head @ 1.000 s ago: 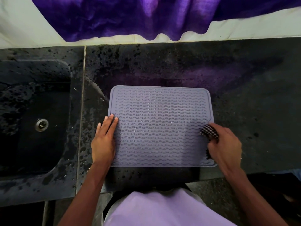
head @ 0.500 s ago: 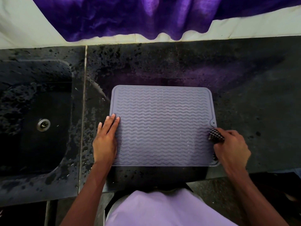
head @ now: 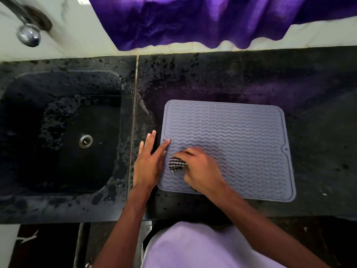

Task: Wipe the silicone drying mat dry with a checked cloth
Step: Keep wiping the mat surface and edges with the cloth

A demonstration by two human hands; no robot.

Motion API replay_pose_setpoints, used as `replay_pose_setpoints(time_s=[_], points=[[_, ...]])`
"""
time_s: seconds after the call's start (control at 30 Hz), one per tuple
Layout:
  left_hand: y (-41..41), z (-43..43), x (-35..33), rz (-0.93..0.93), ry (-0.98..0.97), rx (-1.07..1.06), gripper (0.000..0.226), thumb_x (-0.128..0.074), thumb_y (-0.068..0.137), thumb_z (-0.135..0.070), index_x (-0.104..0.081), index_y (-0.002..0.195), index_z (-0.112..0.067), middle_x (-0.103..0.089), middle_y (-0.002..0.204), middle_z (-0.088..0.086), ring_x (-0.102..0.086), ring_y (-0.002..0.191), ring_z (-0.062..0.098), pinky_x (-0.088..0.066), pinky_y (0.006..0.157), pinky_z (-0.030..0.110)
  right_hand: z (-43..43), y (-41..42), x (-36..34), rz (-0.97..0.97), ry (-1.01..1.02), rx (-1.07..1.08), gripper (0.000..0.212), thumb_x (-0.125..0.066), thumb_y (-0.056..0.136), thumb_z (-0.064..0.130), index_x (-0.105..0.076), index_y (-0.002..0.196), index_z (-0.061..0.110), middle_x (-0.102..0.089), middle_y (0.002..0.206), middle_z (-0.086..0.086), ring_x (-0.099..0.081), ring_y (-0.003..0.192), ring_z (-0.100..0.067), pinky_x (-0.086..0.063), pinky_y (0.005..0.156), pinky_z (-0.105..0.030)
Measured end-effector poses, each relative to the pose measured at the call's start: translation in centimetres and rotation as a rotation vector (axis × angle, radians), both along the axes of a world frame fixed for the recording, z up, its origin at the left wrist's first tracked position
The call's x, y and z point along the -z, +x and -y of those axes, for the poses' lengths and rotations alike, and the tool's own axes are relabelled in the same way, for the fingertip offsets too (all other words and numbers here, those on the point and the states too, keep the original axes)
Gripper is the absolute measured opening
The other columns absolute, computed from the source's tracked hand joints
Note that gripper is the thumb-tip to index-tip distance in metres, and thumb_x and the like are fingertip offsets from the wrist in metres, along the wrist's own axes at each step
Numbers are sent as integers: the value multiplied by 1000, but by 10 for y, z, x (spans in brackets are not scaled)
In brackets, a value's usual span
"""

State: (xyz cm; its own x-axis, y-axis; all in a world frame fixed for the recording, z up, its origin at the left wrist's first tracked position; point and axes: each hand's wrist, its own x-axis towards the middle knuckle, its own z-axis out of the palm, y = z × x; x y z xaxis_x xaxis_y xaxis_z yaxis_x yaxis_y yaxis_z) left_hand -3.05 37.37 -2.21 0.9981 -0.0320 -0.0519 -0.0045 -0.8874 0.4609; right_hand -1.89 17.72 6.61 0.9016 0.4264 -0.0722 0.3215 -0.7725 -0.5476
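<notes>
Your right hand (head: 201, 169) has swept the checked cloth (head: 176, 165) from the silicone drying mat's (head: 241, 132) right edge to its near-left corner, grip bunched round it; the mat's length stretches rightward from there; your left hand (head: 148, 163) lies flat, fingers spread, at the mat's left edge.

The grey rectangular silicone drying mat (head: 241, 132) lies on the dark speckled stone counter (head: 318, 122), right of the dark stone sink (head: 63, 80). The left hand (head: 148, 165) rests across the mat's left edge. The right hand (head: 201, 171), just beside it, holds the black-and-white checked cloth (head: 176, 164) on the mat. The purple draped fabric (head: 193, 22) hangs behind.
</notes>
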Motion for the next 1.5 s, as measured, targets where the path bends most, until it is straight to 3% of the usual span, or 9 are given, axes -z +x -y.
replay_pose_setpoints(time_s=[0.17, 0.33, 0.57, 0.67, 0.83, 0.97, 1.07, 1.2, 1.5], points=[[-2, 0, -11, 19, 23, 19, 80, -64, 91, 3, -42, 153, -42, -12, 171, 8, -13, 157, 33, -31, 118, 47, -36, 9, 6, 52, -194, -114, 49, -67, 74, 12, -62, 121, 22, -60, 108, -4, -54, 106, -27, -53, 76, -42], [-1, 3, -11, 1, 37, -35, 67, -67, 98, -19, -40, 151, -49, -15, 171, 1, -17, 155, 36, -42, 111, 51, -14, 4, 8, 79, -292, -105, 47, -78, 63, 16, -68, 108, 24, -61, 100, 0, -58, 98, -24, -54, 64, -38], [-1, 6, -16, -52, 51, -35, 74, -67, 97, -22, -31, 156, -48, -9, 172, -5, -5, 158, 28, -41, 113, 51, 63, -9, 15, 121, -379, 88, 58, -77, 41, 10, -72, 96, 30, -64, 92, 7, -62, 88, -23, -54, 54, -34], [-1, 9, -11, 27, 32, -32, 75, -76, 88, -8, -46, 152, -36, -22, 169, 2, -18, 155, 34, -44, 109, 54, 82, -12, 9, 60, -432, 179, 54, -75, 44, 10, -72, 94, 31, -64, 91, 8, -62, 88, -24, -54, 55, -34], [11, 32, -7, 192, -71, -30, 50, -55, 91, 3, -62, 138, -11, -42, 160, 9, -38, 149, 31, -32, 121, 49, 51, -6, -4, 12, -373, 264, 50, -68, 56, 10, -71, 102, 30, -67, 98, 6, -61, 97, -25, -56, 70, -37], [17, 48, -3, 216, -3, 86, 58, -36, 90, -10, -54, 145, -7, -44, 159, 10, -43, 146, 27, -26, 122, 41, 9, -4, -4, -7, -281, 170, 49, -64, 62, 14, -67, 108, 32, -64, 103, 8, -57, 104, -22, -54, 75, -36], [14, 45, 3, 239, 71, 123, 61, -41, 88, -9, -50, 148, -6, -44, 158, 11, -43, 146, 28, -31, 121, 42, 6, -8, 5, -11, -291, 175, 48, -64, 62, 15, -66, 107, 33, -63, 105, 8, -56, 106, -22, -55, 71, -38], [14, 47, 3, 256, 58, 83, 54, -37, 96, -8, -53, 147, -8, -46, 157, 9, -44, 145, 25, -36, 120, 43, 40, -11, 14, 23, -316, 295, 45, -65, 53, 15, -72, 94, 33, -65, 92, 9, -62, 93, -23, -55, 59, -35], [13, 48, 1, 271, 71, 60, 50, -36, 99, -11, -55, 146, -9, -47, 157, 8, -43, 146, 23, -26, 124, 38, 160, -22, 0, -5, -399, 626, 48, -70, 57, 7, -75, 99, 30, -69, 98, 2, -62, 92, -32, -53, 67, -40]])
